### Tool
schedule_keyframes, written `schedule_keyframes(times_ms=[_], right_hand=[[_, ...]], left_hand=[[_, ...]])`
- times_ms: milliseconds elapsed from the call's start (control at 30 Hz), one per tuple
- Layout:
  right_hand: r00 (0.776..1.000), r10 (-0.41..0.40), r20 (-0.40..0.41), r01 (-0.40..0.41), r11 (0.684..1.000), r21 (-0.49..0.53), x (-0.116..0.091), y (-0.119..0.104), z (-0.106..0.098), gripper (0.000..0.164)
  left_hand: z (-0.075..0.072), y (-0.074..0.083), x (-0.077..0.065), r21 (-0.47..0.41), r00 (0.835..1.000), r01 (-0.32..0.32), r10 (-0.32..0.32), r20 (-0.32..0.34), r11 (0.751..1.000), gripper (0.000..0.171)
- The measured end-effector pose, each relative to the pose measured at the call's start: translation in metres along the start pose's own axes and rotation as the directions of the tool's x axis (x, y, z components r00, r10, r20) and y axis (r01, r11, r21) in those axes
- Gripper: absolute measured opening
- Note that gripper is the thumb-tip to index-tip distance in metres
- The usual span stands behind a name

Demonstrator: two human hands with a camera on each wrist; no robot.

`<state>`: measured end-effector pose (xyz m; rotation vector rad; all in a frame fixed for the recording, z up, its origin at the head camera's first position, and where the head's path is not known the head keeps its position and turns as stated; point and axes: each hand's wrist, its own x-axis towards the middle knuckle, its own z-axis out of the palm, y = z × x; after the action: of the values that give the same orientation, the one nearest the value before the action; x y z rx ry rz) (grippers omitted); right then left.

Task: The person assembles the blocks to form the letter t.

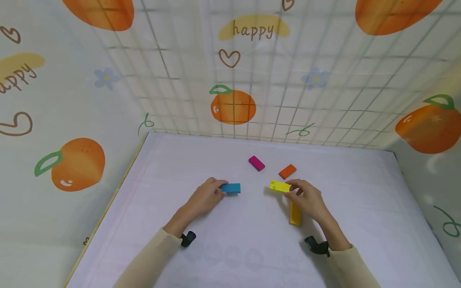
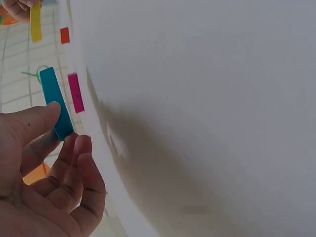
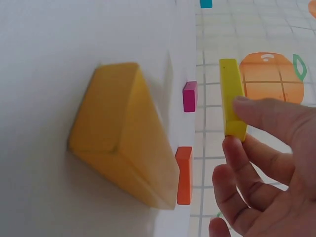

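Observation:
A blue block [image 1: 233,188] is pinched at one end between the thumb and fingers of my left hand [image 1: 207,196]. The left wrist view shows this blue block [image 2: 53,94] tilted, with the thumb flat against its face. My right hand [image 1: 306,199] pinches a bright yellow block [image 1: 279,186], which casts a shadow on the table below it. In the right wrist view the yellow block [image 3: 231,94] stands upright between thumb and fingertips. Beneath the right hand lies an amber-yellow block [image 1: 295,214], partly covered by that hand in the head view.
On the white table [image 1: 230,232], a magenta block [image 1: 257,163] and an orange block [image 1: 287,171] lie beyond the hands. A patterned cloth wall [image 1: 180,108] with printed oranges rises at the table's back edge; similar walls stand at both sides.

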<state>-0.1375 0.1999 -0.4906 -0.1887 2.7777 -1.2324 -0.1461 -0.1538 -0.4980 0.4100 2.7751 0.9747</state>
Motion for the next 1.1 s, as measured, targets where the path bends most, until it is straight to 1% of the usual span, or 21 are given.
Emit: schedule_keyframes(times_ms=[233,500,633,767,967,1100], right_hand=[[1.000,-0.002,0.005,0.002,1.000,0.014,0.001,-0.004,0.006,0.037],[0.999,-0.039,0.010,0.039,0.999,0.026,0.002,-0.009,0.012,0.036],[0.998,-0.056,0.011,0.056,0.998,0.031,0.003,-0.011,0.014,0.036],[0.998,-0.057,0.022,0.056,0.998,0.029,0.005,-0.013,0.018,0.036],[0.996,-0.090,0.024,0.090,0.996,0.018,0.006,-0.018,0.020,0.037],[0.995,-0.095,0.019,0.095,0.995,0.010,0.008,-0.019,0.022,0.037]], left_hand=[[-0.009,-0.011,0.001,-0.005,0.999,-0.024,0.024,0.023,1.000,0.038],[-0.013,-0.028,0.004,-0.027,0.998,-0.040,0.041,0.051,0.999,0.040],[-0.015,-0.033,0.006,-0.032,0.997,-0.047,0.049,0.057,0.998,0.040],[-0.017,-0.036,0.007,-0.022,0.997,-0.052,0.053,0.064,0.998,0.039],[-0.018,-0.038,0.010,0.018,0.996,-0.048,0.046,0.077,0.999,0.038],[-0.019,-0.038,0.010,0.018,0.995,-0.045,0.043,0.085,0.999,0.038]])
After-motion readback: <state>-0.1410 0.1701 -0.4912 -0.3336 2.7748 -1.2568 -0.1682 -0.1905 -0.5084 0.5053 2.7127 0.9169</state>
